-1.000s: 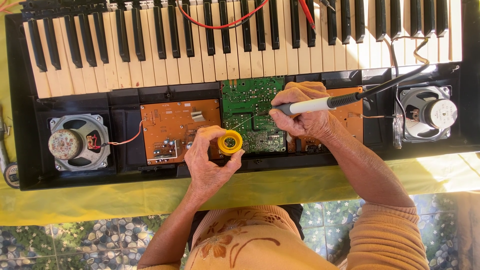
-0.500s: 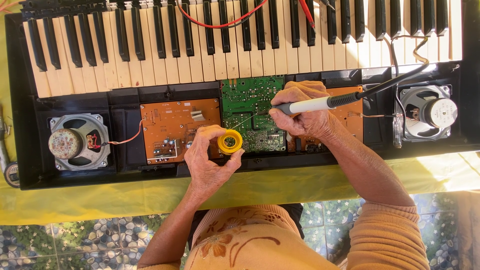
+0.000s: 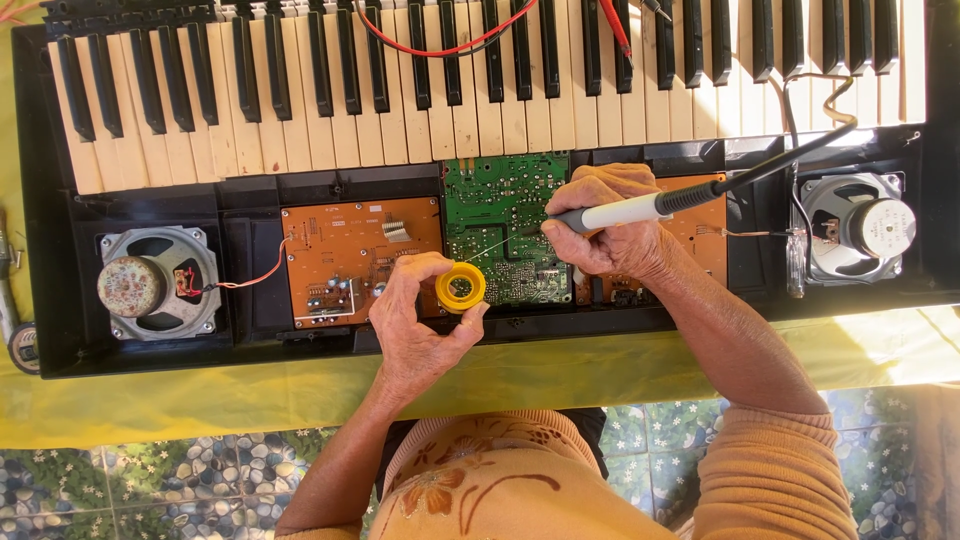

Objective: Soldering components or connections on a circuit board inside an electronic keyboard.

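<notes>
Yellow-covered tabletop [image 3: 600,365], opened keyboard case [image 3: 150,355] on it, boards exposed. My left hand [image 3: 420,320] pinches yellow solder spool [image 3: 460,288], wire fed toward green board [image 3: 505,225]. My right hand [image 3: 610,225] grips soldering iron [image 3: 640,210], tip at board. Joint work underway, case not reassembled.

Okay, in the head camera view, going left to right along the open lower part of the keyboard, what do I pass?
Left speaker → orange circuit board → left hand holding a yellow solder spool → green circuit board → right hand holding a soldering iron → right speaker.
</notes>
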